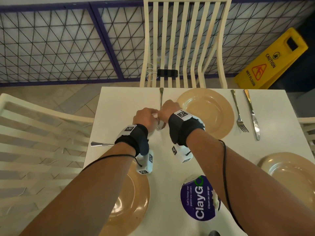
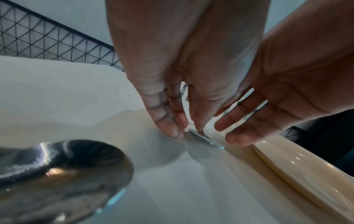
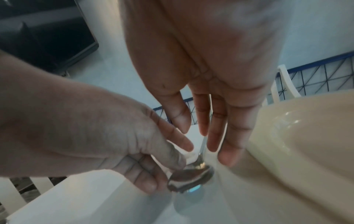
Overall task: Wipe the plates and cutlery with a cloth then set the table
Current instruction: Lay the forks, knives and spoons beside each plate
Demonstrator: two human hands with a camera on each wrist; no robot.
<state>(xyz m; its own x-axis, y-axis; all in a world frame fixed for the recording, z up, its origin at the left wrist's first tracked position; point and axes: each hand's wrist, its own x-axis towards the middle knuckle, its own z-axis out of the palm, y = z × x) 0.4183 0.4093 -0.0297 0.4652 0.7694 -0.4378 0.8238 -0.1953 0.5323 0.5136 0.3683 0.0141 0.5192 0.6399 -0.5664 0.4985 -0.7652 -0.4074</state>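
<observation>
A steel spoon (image 1: 161, 97) lies on the white table (image 1: 119, 103), left of the far beige plate (image 1: 205, 113). My left hand (image 1: 145, 117) pinches the spoon's bowl (image 3: 193, 175) between thumb and fingers, low on the tabletop. My right hand (image 1: 169, 109) hovers close over the spoon's handle (image 3: 203, 145) with straight fingers (image 3: 216, 136), holding nothing. A second spoon (image 1: 100, 144) lies under my left wrist, with its bowl (image 2: 63, 174) large in the left wrist view. Two more beige plates sit near left (image 1: 133, 198) and at the right (image 1: 289, 169). No cloth shows clearly.
A fork (image 1: 239, 114) and knife (image 1: 252, 114) lie right of the far plate. A purple round sticker (image 1: 199, 200) is on the table in front of me. Cream chairs stand at the far side (image 1: 185, 43) and left (image 1: 42, 133). A yellow wet-floor sign (image 1: 272, 60) stands behind.
</observation>
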